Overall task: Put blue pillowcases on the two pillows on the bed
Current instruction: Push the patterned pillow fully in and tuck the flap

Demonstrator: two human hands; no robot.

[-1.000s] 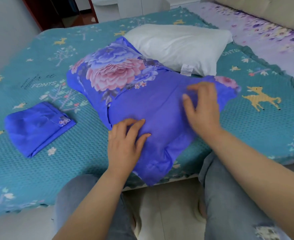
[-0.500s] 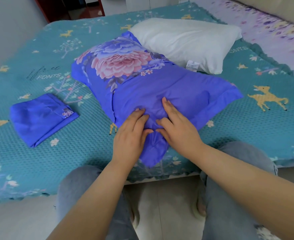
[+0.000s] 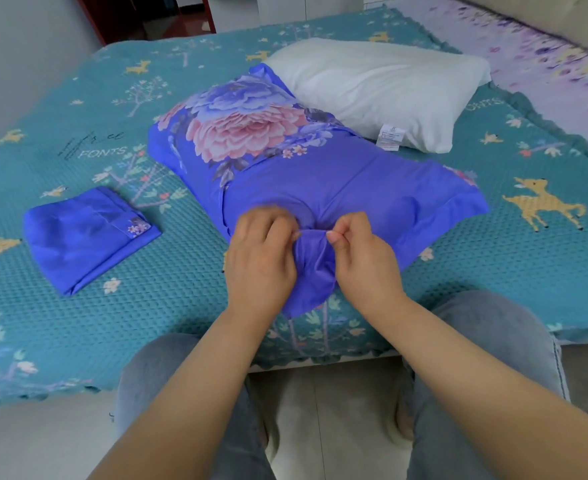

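Nearest to me, my knees in grey-blue jeans [image 3: 486, 341] are standing against the edge of the bed covered with a teal waffle-textured bedspread [image 3: 119, 306] printed with trees and yellow deer. Just beyond, I am working both hands on the near edge of the pillow dressed in a blue cotton pillowcase with a large pink flower print [image 3: 320, 181], which is lying diagonally across the middle of the bed. My left hand [image 3: 261, 261] is curling its fingers round a bunch of the blue fabric, and my right hand [image 3: 365, 261] is pinching the same gathered fold between thumb and forefinger; a loose flap of the case is hanging between the two hands toward the bed's edge. To the left, apart from the pillow, a second blue pillowcase, folded into a flat rectangle [image 3: 84, 237], is lying on the bedspread. Farther back, a bare white pillow with a small sewn label [image 3: 379, 91] is resting just behind the covered one, touching its far end. Beyond it, a pale lilac floral sheet [image 3: 545, 64] is lying along the bed's far right side.
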